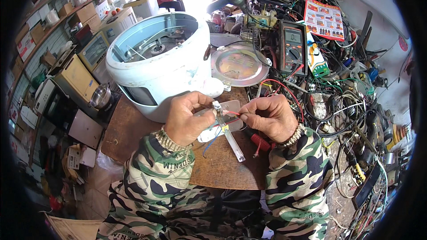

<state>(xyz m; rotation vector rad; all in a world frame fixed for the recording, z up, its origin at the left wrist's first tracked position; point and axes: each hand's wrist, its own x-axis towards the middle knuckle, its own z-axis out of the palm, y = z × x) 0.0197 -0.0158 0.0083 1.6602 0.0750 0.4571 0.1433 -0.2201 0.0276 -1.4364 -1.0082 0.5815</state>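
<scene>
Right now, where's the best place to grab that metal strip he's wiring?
Probably the free lower end of the metal strip, from the person's right. It juts bare over the wooden table, while the left hand and red wires crowd the top end.

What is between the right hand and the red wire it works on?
Nothing visible. The right hand already pinches the red wire at its fingertips, and the left hand holds the metal strip beside it.

left hand (186,122): metal strip (228,132) | right hand (270,116): red wire (230,113)
</scene>
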